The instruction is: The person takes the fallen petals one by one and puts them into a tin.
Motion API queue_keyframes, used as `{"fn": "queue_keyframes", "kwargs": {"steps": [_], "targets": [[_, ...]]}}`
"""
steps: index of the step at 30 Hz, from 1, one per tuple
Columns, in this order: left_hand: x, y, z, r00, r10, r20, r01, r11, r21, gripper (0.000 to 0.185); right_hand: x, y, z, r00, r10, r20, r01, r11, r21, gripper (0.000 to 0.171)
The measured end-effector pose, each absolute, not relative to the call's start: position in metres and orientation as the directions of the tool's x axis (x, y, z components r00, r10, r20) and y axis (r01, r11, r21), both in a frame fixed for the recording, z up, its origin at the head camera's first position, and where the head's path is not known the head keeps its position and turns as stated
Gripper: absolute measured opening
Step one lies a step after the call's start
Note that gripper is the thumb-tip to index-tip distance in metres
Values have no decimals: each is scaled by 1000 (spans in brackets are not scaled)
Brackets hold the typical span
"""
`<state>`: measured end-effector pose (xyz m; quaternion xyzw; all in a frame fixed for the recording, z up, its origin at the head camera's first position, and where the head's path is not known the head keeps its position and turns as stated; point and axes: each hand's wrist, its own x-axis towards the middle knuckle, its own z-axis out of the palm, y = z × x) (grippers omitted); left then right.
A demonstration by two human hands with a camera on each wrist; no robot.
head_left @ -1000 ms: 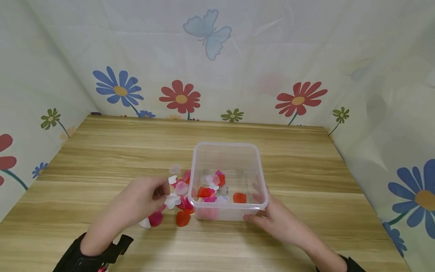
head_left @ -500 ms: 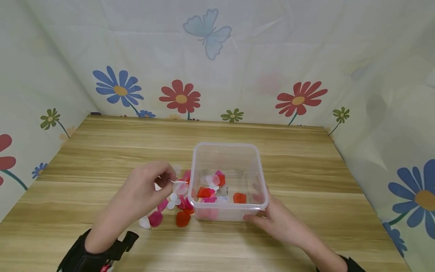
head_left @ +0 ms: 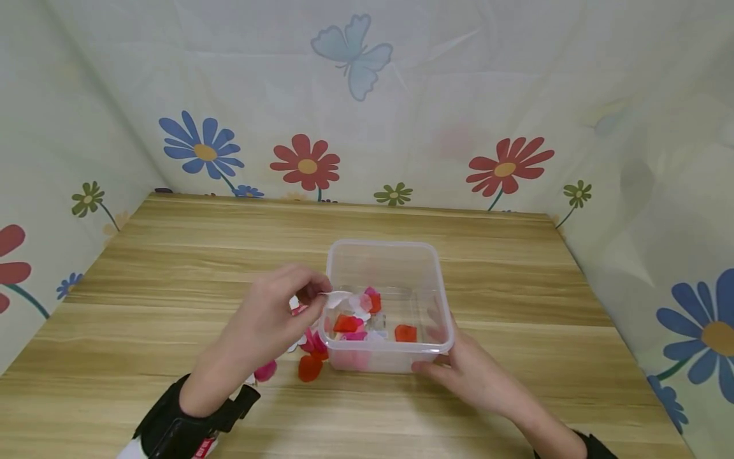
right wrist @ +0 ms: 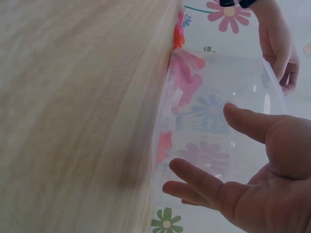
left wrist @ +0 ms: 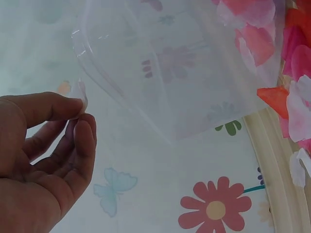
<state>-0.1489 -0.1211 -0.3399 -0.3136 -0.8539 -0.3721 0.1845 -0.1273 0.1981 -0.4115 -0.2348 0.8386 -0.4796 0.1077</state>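
My left hand [head_left: 318, 294] pinches a white petal [head_left: 339, 296] between thumb and forefinger, just over the left rim of a clear plastic box [head_left: 384, 244]. The left wrist view shows the same pinch [left wrist: 80, 108] on the petal [left wrist: 79, 92], close beside the box wall [left wrist: 184, 63]. Several red, pink and white petals [head_left: 367, 319] lie inside the box. More loose petals [head_left: 309, 368] lie on the wooden table [head_left: 172, 268] left of it. My right hand [head_left: 432, 364] rests with straight fingers [right wrist: 194, 178] against the box's near right corner [right wrist: 218, 121].
Cloth walls printed with flowers and a butterfly [head_left: 351, 54] enclose the table on three sides. A black wrist strap [head_left: 189, 421] sits on my left forearm. The table's near edge lies just below my arms.
My left hand has lifted a white petal from the pile on the table and carried it right, up to the box's left rim. The right hand and box have stayed put.
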Motion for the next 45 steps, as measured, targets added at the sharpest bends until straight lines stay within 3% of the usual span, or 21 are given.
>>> {"fn": "queue_keyframes", "kwargs": {"steps": [15, 23, 29, 36, 45], "targets": [[-154, -111, -345, -755, 424, 499, 655, 507, 560, 24, -128, 198, -413, -863, -503, 39, -289, 430, -856, 86], [-163, -122, -352, -840, 299, 452, 531, 622, 576, 17, -128, 198, -412, -868, -496, 32, -284, 441, -851, 88], [-171, -127, -360, -902, 253, 350, 419, 707, 570, 15, -128, 199, -412, -868, -496, 38, -292, 446, -846, 86], [-183, -132, -373, -962, 231, 147, 273, 779, 565, 14, -128, 199, -412, -860, -508, 56, -310, 431, -848, 88], [-198, -139, -395, -958, 283, -42, 212, 800, 561, 12, -130, 199, -412, -858, -510, 63, -325, 445, -834, 76]]}}
